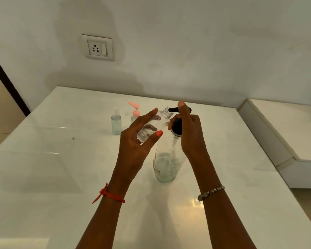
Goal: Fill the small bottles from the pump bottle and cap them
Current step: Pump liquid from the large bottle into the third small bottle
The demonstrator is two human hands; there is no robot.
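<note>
- Two hands are at work over the white table (pixel 61 159), near its middle.
- Left hand (pixel 133 146) grips a small clear bottle (pixel 151 128), thumb on the near side and fingers wrapped behind, base tucked against the palm.
- That small clear bottle is off the table and tilted: its long axis runs from lower left to upper right, and the uncapped threaded mouth points up and right at the pump's spout.
- Right hand (pixel 188 130) is on the pump bottle (pixel 166 164), one finger laid on top of the black pump head (pixel 178 127) and the rest curled round its collar.
- Pump bottle stands upright on the table, long axis vertical, clear liquid in its lower part only.
- Black spout (pixel 174 109) points left, its tip right at the small bottle's mouth; whether anything is flowing I cannot tell.
- Behind the left hand, further back on the table, stand two more small bottles, both upright: a spray bottle (pixel 116 123) with a clear cap, and just to its right a bottle with a pink pump top (pixel 136 112), its spout pointing up-left and its body partly hidden by the fingers.
- Red thread (pixel 108 194) on the left wrist, beaded silver bracelet (pixel 211 192) on the right.
- Wall socket (pixel 97 47) on the wall behind, and a second white surface (pixel 285 132) off to the right.
</note>
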